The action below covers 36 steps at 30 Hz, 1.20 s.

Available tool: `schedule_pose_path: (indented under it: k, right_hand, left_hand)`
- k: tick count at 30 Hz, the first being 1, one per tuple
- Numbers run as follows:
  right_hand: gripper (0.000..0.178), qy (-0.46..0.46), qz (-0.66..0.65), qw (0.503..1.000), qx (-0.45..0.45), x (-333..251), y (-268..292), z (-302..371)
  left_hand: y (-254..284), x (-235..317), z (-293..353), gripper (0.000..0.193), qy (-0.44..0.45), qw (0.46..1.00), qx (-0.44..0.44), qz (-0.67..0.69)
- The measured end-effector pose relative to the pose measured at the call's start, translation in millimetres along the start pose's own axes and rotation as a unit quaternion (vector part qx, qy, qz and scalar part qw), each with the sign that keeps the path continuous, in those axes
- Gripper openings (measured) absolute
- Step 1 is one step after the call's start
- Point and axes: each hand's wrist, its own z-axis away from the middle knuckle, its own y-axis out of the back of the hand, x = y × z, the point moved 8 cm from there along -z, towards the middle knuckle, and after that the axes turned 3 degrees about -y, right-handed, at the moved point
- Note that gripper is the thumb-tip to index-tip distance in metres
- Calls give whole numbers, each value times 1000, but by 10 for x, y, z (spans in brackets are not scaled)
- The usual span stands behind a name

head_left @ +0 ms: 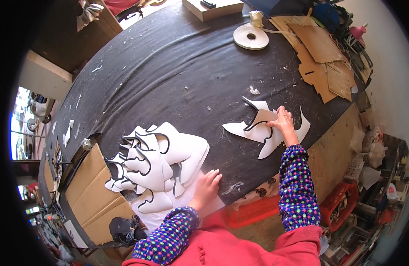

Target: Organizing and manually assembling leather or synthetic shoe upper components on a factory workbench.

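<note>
We count two hands and two heaps of white pieces with dark edges, all on one black table cover point(178, 93). Our left hand point(207, 188) lies flat, fingers loosely stretched, just beside the larger heap point(147, 175). Our right hand point(283, 123) is on the smaller heap point(267, 144), thumb apart from fingers — whether it pinches one piece, we cannot tell. Farther away lies one white roll point(241, 40).

The left hand point(207, 189) rests palm down; farther out to its right, the right hand point(284, 122) bends its fingers.
</note>
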Motion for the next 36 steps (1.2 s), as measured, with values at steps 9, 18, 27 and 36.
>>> schedule_pose_path:
  k: [9,18,27,36]
  right_hand:
    - [58,26,-41,999,-15,-24,-30,-2]
    - [53,93,33,994,-41,-341,-62,172]
    - [61,107,16,983,-149,-1558,581,1821]
    - [63,245,-239,878,-334,-3831,-499,3769]
  left_hand:
    - [208,30,32,42,76,986,-11,150]
    - [932,-115,1112,38,101,967,4,233]
    - [1838,-659,2184,32,219,946,96,221]
    - [1944,-1023,2576,24,411,868,46,273]
